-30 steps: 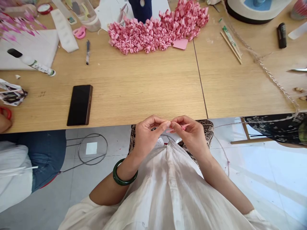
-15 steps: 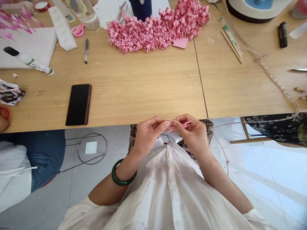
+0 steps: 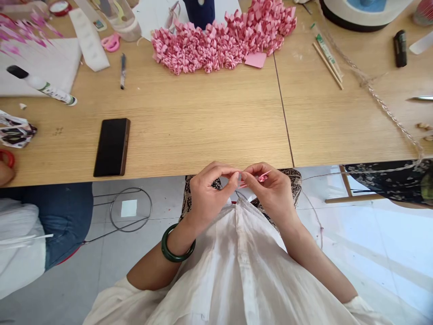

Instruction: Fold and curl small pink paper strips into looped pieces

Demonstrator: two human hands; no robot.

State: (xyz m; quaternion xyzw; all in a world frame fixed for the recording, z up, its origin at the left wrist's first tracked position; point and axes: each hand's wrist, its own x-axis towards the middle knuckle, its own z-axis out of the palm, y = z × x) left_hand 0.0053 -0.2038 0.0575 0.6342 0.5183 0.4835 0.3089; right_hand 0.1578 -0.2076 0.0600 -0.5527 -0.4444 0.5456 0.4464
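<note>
Above my lap, just off the table's near edge, both hands meet at the fingertips. My right hand (image 3: 273, 192) is closed in a pinch on a small pink paper strip (image 3: 263, 178), whose curled end and thin tip show beside the index finger. Narrow pink strands of it hang between the two hands. My left hand (image 3: 210, 188) pinches thumb to forefinger at the strip's other end; the bit between those fingertips is mostly hidden. A green bangle (image 3: 177, 243) circles my left wrist. Farther back lies a long heap of curled pink paper pieces (image 3: 209, 52).
On the table (image 3: 203, 117) lie a black phone (image 3: 112, 147), a pen (image 3: 123, 71), pink scissors (image 3: 111, 43), a glue bottle (image 3: 43, 86), a pink paper square (image 3: 255, 60), wooden sticks (image 3: 327, 65) and a braided cord (image 3: 385, 110). Another person's hand (image 3: 5, 174) holds red-handled scissors at left.
My left hand has turned slightly, its fingers straighter and its thumb shifted a little at the strip. My right hand stays nearly where it was.
</note>
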